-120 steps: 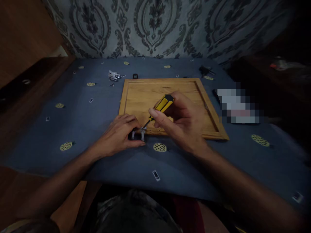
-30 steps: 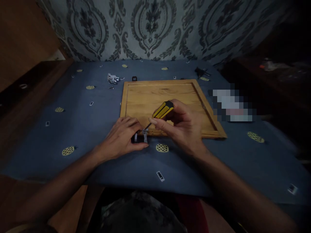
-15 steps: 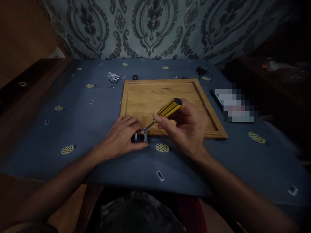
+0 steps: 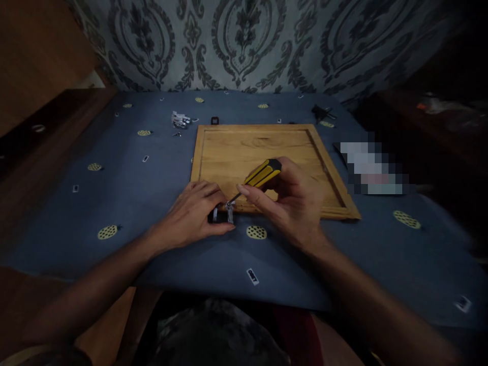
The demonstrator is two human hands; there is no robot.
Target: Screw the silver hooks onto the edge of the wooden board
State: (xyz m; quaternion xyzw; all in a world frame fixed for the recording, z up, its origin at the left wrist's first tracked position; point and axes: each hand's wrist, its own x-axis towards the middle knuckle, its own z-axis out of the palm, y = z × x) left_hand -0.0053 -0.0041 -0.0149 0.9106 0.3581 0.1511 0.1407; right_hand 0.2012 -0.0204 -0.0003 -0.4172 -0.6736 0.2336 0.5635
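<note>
My right hand [image 4: 292, 203] is wrapped round the yellow and black handle of a screwdriver [image 4: 263, 173]. Its thin shaft slants down to the left, and the tip meets a small silver metal hinge [image 4: 230, 212] at the near edge of a framed wooden cabinet door [image 4: 244, 145]. My left hand [image 4: 198, 211] steadies that hinge, fingers on top and thumb stretched below it. Part of the hinge is covered by the left fingers. Whether a screw sits under the tip is too small to tell.
The door lies on a blue patterned tablecloth [image 4: 125, 208]. Several silver metal parts [image 4: 181, 120] and a small black square piece [image 4: 215, 121] lie behind it. A black tool-like object [image 4: 322, 113] is at back right, near a blurred-out flat object [image 4: 371, 170]. A patterned curtain or wall [image 4: 244, 46] rises behind.
The whole view has shifted slightly. The screwdriver handle sits a little lower and further left; its tip stays at the hinge. Both hands keep their grips.
</note>
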